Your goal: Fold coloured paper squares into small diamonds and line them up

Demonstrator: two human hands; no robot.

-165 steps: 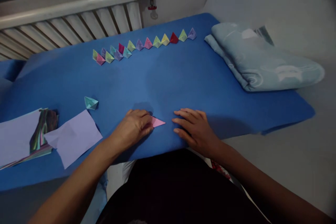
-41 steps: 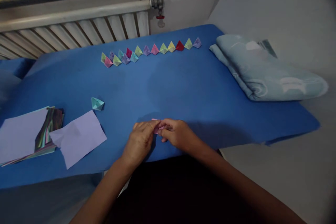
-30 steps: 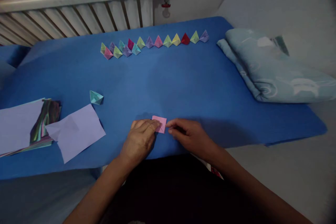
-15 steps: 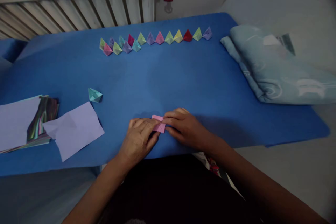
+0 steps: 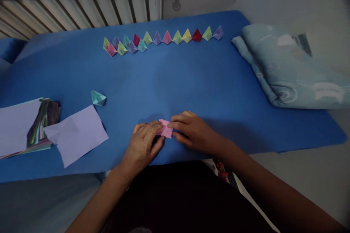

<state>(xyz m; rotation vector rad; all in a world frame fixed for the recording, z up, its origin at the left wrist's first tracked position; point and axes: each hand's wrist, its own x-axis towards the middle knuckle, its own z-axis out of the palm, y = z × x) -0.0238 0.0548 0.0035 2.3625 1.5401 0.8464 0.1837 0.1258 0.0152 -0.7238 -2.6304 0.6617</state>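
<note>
A small folded piece of pink paper [image 5: 166, 130] lies on the blue surface near its front edge, with creases showing on its top. My left hand [image 5: 143, 142] grips the left side of it, fingertips on top and thumb at the lower edge. From the other side my right hand [image 5: 193, 131] holds the paper's right edge, fingers bent and close together. Both hands partly cover the paper. To the left sits a folded teal paper piece [image 5: 98, 98], and below it a creased lilac sheet [image 5: 79, 136] lies flat.
Several colourful folded paper pieces [image 5: 167, 38] stand in rows at the back of the blue table [image 5: 186, 80]. A stack of paper sheets [image 5: 18, 127] lies at far left. A folded light-blue blanket [image 5: 290, 69] occupies the right side. Behind the table is a white radiator [image 5: 82, 9].
My left fingers have slid slightly left, so more of the pink paper shows between my hands. The right hand stays nearly still. The view has shifted a little.
</note>
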